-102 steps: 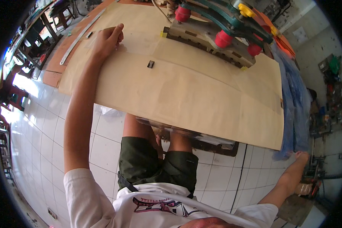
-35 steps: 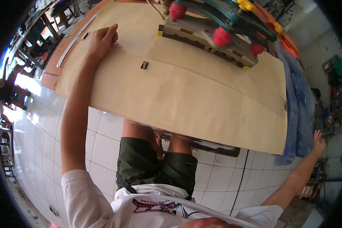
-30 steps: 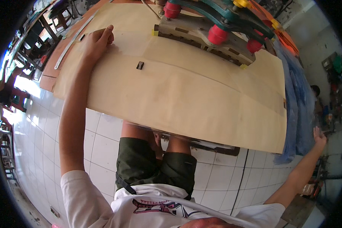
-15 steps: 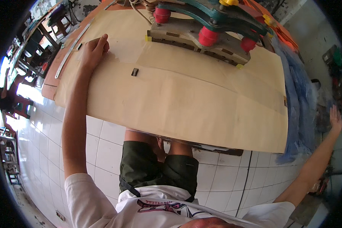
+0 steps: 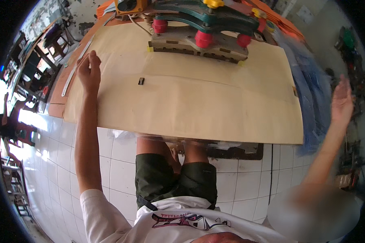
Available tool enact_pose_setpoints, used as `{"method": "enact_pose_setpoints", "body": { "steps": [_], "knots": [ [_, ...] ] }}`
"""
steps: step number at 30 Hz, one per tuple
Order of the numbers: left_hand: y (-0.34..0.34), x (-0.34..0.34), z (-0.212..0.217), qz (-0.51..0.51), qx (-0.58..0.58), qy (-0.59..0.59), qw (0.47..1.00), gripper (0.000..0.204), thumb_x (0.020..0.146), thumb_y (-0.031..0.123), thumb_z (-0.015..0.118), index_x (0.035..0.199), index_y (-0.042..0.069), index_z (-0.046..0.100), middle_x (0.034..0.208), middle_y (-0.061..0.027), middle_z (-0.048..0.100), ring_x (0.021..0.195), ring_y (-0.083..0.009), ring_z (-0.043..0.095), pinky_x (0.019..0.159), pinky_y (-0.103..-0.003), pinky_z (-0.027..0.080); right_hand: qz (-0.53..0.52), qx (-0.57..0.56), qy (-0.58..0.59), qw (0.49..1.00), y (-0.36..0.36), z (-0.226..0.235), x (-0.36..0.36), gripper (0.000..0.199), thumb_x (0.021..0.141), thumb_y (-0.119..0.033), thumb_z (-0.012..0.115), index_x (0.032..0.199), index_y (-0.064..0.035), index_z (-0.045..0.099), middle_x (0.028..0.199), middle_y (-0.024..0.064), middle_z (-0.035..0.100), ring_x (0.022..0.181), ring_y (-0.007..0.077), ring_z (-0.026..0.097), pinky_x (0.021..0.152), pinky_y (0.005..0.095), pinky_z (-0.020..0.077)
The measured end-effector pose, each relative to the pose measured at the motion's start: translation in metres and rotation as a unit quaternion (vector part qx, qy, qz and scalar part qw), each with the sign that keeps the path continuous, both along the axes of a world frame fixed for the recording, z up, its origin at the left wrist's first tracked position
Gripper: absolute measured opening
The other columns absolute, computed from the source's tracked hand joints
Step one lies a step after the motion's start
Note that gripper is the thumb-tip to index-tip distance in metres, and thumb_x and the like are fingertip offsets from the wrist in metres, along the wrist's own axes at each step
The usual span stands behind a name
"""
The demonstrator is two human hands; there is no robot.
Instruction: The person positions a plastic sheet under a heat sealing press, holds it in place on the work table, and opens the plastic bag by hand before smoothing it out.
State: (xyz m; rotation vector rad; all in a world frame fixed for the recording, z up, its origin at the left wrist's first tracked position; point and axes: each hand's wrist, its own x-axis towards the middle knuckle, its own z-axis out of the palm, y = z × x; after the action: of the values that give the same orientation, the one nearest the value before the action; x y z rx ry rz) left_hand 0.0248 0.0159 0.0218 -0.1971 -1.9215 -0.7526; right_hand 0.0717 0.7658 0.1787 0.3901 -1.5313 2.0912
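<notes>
Left hand [image 5: 89, 73] over pale sheet [image 5: 202, 107], tabletop [image 5: 57, 99] left edge; grip curled, contents unclear. Right hand [image 5: 342, 101] beyond right edge, grip unfurled.

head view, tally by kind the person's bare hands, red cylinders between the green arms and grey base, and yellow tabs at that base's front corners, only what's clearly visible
Bare hands: 2
Red cylinders: 3
Yellow tabs: 2
Total: 7
</notes>
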Motion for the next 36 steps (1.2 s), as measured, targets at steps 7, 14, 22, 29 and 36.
{"method": "enact_pose_setpoints", "body": {
  "steps": [7,14,22,29,36],
  "knots": [
    [0.12,0.121,-0.001,-0.414,0.179,-0.187,0.873,0.035,0.097,0.021,0.044,0.08,-0.005,0.059,0.075,-0.0119,0.062,0.071,-0.0167,0.06,0.069,-0.029,0.048,0.181,-0.286,-0.185,0.923,-0.224,-0.146,0.107,0.04,0.098,-0.016,0.042,0.133,0.0036,0.044,0.126,0.018,0.058,0.105,0.0254,0.063,0.087,0.036,0.0556],
    [0.204,0.191,-0.021,-0.466,0.37,-0.325,0.735,0.043,0.092,0.006,0.056,0.13,-0.004,0.039,0.099,-0.0146,0.064,0.091,-0.0192,0.065,0.079,-0.028,0.051,0.186,-0.208,-0.286,0.917,-0.342,-0.169,0.135,0.044,0.096,-0.013,0.047,0.136,0.0048,0.041,0.113,0.0204,0.064,0.098,0.0265,0.067,0.083,0.0352,0.0575],
    [0.208,0.19,-0.023,-0.419,0.474,-0.269,0.726,0.047,0.091,0.0,0.058,0.133,-0.001,0.037,0.105,-0.0165,0.065,0.094,-0.0213,0.067,0.078,-0.027,0.052,0.16,-0.135,-0.32,0.924,-0.367,-0.179,0.146,0.047,0.098,-0.019,0.048,0.137,0.0048,0.038,0.108,0.02,0.065,0.092,0.0243,0.069,0.081,0.0339,0.0576],
    [0.205,0.192,-0.029,-0.332,0.471,-0.275,0.77,0.039,0.089,0.0,0.061,0.123,-0.002,0.042,0.092,-0.0173,0.069,0.085,-0.0243,0.069,0.078,-0.033,0.054,0.2,-0.11,-0.312,0.922,-0.359,-0.187,0.146,0.047,0.098,-0.021,0.049,0.136,0.0049,0.039,0.104,0.0201,0.066,0.089,0.0255,0.069,0.079,0.0342,0.0578],
    [0.173,0.209,-0.042,-0.318,0.489,-0.183,0.792,0.036,0.088,-0.005,0.06,0.119,-0.001,0.043,0.088,-0.0165,0.067,0.078,-0.0224,0.069,0.074,-0.032,0.057,0.059,-0.14,-0.258,0.954,-0.306,-0.207,0.162,0.037,0.094,-0.016,0.054,0.126,0.002,0.047,0.094,0.0145,0.067,0.08,0.0243,0.07,0.069,0.034,0.0601]
  ]
}}
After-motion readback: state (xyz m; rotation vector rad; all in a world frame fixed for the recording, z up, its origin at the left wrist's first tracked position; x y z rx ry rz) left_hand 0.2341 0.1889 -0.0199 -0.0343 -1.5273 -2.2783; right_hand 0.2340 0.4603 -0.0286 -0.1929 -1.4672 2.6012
